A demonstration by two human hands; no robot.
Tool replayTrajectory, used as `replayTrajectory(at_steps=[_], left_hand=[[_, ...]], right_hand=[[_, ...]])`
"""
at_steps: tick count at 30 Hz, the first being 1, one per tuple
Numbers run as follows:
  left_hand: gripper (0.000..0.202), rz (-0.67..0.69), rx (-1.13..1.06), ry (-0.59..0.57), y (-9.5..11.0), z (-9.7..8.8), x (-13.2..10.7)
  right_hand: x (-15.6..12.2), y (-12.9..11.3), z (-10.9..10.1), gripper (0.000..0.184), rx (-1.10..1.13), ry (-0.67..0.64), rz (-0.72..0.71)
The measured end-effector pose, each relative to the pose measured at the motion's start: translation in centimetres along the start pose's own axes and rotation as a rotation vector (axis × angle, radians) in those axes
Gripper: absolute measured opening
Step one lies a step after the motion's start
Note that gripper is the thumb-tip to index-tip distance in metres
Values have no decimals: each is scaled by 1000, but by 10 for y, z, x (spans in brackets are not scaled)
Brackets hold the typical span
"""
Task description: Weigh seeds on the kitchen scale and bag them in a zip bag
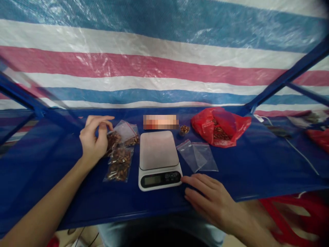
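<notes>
A white kitchen scale (158,151) sits mid-table, its pan bare and its display too dim to read. My right hand (209,197) has its fingers stretched out, the index fingertip at the lower right corner of the scale beside its buttons. To the left, my left hand (95,135) is beside several clear zip bags (119,163) filled with small brown seed-like pieces. Its fingers are bent but apart, with nothing visible held between them. Right of the scale lie empty zip bags (199,157), partly overlapping. A small cup (184,130) holds more brown pieces.
An open red plastic bag (219,128) of brown pieces stands at the back right. Behind the scale lies a blurred-out box (160,122). Blue metal braces (277,84) slope up at both sides before a striped sheet (154,65). A red stool (290,216) is below right.
</notes>
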State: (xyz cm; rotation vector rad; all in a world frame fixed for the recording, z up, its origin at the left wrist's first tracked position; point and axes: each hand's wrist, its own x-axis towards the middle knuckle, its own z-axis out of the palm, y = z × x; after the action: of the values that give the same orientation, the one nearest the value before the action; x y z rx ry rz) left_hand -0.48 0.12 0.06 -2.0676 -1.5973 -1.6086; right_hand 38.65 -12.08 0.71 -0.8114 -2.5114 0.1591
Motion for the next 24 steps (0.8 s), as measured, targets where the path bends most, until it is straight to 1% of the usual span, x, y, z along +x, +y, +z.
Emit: replayTrajectory(at_steps=[2, 5, 9, 16, 20, 22, 24], left_hand=[[29, 10, -7, -9, 1, 2, 0], [29, 31, -20, -18, 4, 4, 0], [30, 40, -11, -32, 7, 1, 0], [31, 32, 3, -35, 7, -2, 0], [31, 34, 1, -54, 8, -2, 0], [31, 40, -3, -60, 8, -2, 0], [31, 51, -8, -64, 7, -2, 0]], right_hand=[[-14, -8, 11, 25, -138, -25, 8], [-21, -6, 19, 23, -214, -93, 33], [-17, -2, 19, 19, -232, -136, -6], [-9, -5, 22, 17, -230, -157, -49], [0, -8, 18, 19, -234, -170, -76], [5, -8, 12, 21, -213, -179, -74], [10, -4, 4, 21, -179, -145, -67]])
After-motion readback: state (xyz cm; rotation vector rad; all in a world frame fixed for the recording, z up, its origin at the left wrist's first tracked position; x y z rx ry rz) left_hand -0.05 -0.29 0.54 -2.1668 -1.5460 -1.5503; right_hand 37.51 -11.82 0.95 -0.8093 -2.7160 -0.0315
